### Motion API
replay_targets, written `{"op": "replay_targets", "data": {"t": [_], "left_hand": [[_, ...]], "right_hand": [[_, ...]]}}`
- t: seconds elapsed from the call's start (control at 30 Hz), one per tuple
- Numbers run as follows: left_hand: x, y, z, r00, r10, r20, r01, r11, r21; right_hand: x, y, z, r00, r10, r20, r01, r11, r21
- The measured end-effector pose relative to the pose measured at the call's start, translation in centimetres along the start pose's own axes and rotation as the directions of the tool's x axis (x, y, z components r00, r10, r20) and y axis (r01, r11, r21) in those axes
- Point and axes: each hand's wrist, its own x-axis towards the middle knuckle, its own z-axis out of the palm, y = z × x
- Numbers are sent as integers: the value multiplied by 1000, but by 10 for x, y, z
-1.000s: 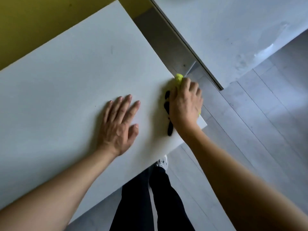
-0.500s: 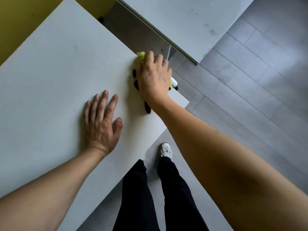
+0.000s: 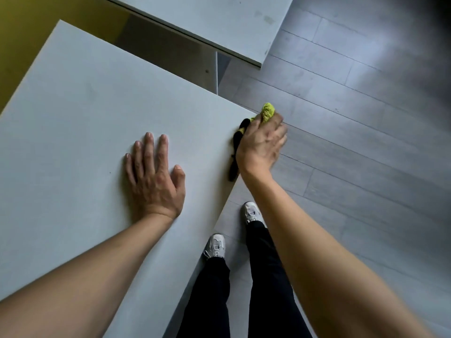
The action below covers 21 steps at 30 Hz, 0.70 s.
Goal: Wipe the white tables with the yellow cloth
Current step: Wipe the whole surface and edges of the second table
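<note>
A white table (image 3: 80,123) fills the left of the view. My left hand (image 3: 156,176) lies flat on it with fingers spread, palm down. My right hand (image 3: 261,145) grips the yellow cloth (image 3: 268,112) at the table's right corner, fingers curled over it. A yellow tuft sticks out beyond my fingers, past the table edge. The cloth's black trim (image 3: 235,152) shows beside my palm, along the table edge. Most of the cloth is hidden under my hand. A second white table (image 3: 219,23) stands beyond, at the top.
A narrow gap with a table leg (image 3: 217,71) separates the two tables. Grey plank floor (image 3: 353,142) spreads to the right. My legs in black trousers and white shoes (image 3: 214,246) stand at the table's near edge. A yellow wall (image 3: 22,32) lies at top left.
My right hand has carried the cloth along the table's edge to its corner, partly off the surface. My left hand stays flat on the table. The view has shifted.
</note>
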Motion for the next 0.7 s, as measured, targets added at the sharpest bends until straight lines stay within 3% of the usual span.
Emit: {"op": "replay_targets", "data": {"t": [0.2, 0.37, 0.5, 0.7], "left_hand": [[-1, 0, 2, 1000, 7, -16, -7, 1000, 17], [-3, -1, 3, 1000, 16, -22, -16, 1000, 20], [-3, -1, 2, 1000, 19, -1, -19, 1000, 12], [-2, 1, 2, 1000, 3, 18, -3, 1000, 12]], "right_hand": [[-87, 21, 24, 992, 22, -122, -29, 998, -58], [-193, 53, 18, 1000, -7, -11, 6, 996, -88], [-155, 35, 17, 998, 55, 7, -54, 995, -88], [-23, -13, 8, 993, 111, -35, -113, 991, -77]]}}
